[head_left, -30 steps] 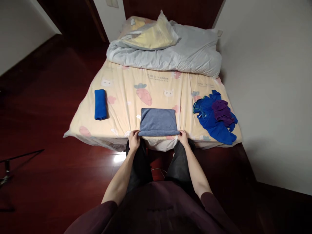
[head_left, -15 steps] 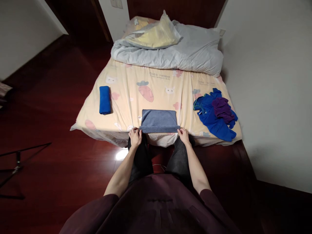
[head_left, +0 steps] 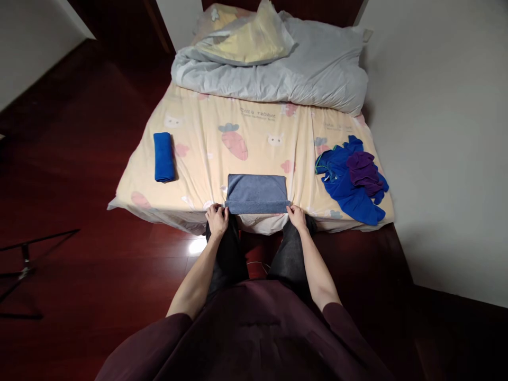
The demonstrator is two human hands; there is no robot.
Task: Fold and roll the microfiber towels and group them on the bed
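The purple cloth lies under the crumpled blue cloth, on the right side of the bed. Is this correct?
Not under: in the head view, the purple cloth lies on top of the crumpled blue cloth. Both are on the right side of the bed, as you wrote.

"Cute rabbit" seems to be printed on the pale yellow, carrot-patterned fabric bed sheet (head_left: 190,159), below the pale grey bundled quilt (head_left: 270,87); similar lettering right of it is blurred; the smaller lines are illegible.
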